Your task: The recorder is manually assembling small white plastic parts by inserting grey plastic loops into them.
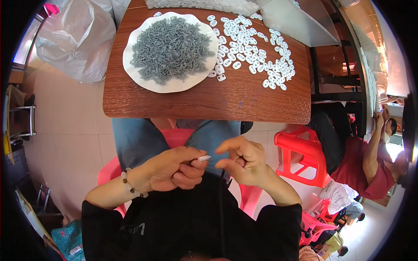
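Note:
Above my lap, my left hand (180,169) pinches a small white plastic piece (204,158) between thumb and forefinger, its other fingers curled in. Most of that piece is covered by the fingers. Just to its right is my right hand (244,161), thumb and forefinger spread apart with nothing visible between them; the remaining fingers are bent. On the brown table in front, a white scalloped plate (174,88) bears a heap of small grey springs (170,50). Many white oval plastic pieces (250,50) with two holes each lie scattered right of the plate.
The brown wooden table (209,106) ends just beyond my knees. A white bag (72,48) stands at its left. To the right are a red plastic stool (300,154) and a seated person in a dark red shirt (355,167). A whitish bin (296,21) rests at the far right.

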`<action>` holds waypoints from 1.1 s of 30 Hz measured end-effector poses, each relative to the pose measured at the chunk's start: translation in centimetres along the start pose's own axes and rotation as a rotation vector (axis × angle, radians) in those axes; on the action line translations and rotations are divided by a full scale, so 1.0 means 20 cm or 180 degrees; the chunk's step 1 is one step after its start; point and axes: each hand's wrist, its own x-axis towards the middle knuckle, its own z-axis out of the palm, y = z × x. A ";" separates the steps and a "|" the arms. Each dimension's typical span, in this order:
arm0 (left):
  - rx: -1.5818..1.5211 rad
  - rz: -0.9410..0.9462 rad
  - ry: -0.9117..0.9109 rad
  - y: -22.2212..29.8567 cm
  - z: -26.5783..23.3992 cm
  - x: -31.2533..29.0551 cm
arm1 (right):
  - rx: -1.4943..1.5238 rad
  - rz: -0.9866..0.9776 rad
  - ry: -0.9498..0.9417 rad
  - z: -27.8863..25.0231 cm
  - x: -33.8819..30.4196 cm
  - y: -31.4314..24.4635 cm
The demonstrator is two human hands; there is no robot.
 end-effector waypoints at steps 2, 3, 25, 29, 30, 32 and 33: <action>-0.0129 -0.0266 -0.0196 0.01 -0.01 0.01 | -0.0179 -0.0236 -0.0195 -0.01 0.04 0.01; -0.0126 -0.0261 -0.0192 0.02 -0.01 0.01 | -0.0364 -0.0468 -0.0378 -0.01 0.06 0.01; 0.4083 0.3959 0.1667 -0.16 -0.03 0.12 | 0.0500 0.0511 0.0179 0.16 0.06 -0.01; 0.3850 0.3830 0.1838 -0.18 -0.01 0.13 | 0.0075 0.0210 0.0022 0.16 0.07 0.00; 0.3848 0.3827 0.1844 -0.19 -0.02 0.14 | 0.0095 0.0193 0.0044 0.16 0.07 0.00; 0.3810 0.3970 0.1836 -0.21 -0.03 0.15 | 0.0110 0.0278 0.0047 0.17 0.04 -0.02; 0.3810 0.3963 0.1834 -0.18 -0.05 0.15 | 0.0120 0.0361 0.0054 0.17 0.02 -0.03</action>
